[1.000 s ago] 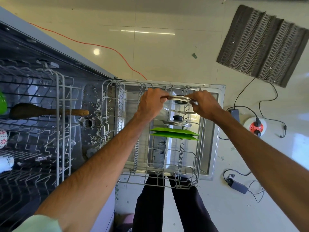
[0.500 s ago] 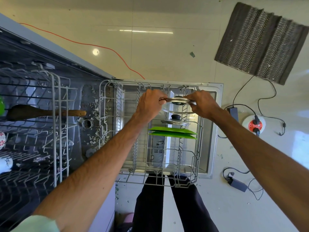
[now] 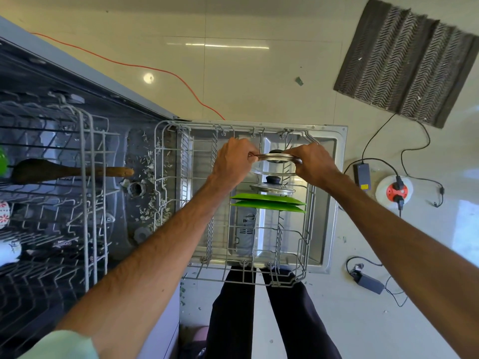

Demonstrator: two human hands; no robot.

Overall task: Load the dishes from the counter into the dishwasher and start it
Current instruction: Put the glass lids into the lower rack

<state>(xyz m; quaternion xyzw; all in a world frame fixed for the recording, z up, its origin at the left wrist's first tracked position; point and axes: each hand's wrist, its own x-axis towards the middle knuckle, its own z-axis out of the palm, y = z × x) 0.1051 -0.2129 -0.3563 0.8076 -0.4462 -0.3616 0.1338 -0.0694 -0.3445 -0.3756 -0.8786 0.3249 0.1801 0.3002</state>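
Observation:
Both hands hold a glass pot lid (image 3: 275,164) with a steel rim and black knob, standing on edge over the pulled-out lower rack (image 3: 233,275) of the dishwasher. My left hand (image 3: 233,161) pinches its left rim and my right hand (image 3: 313,161) grips its right rim. Just in front of it a second glass lid (image 3: 272,186) stands in the rack tines, then two green plates (image 3: 268,203). The open dishwasher door (image 3: 329,203) lies under the rack.
At left, the upper rack (image 3: 85,177) carries a wooden spoon (image 3: 64,172), a green item and white cups. Food debris litters the tub floor (image 3: 147,187). A dark mat (image 3: 404,63), orange cord, power adapters and a socket reel (image 3: 394,190) lie on the tiled floor.
The lid and both hands have stayed almost in place over the rack; the lid has tipped slightly more upright.

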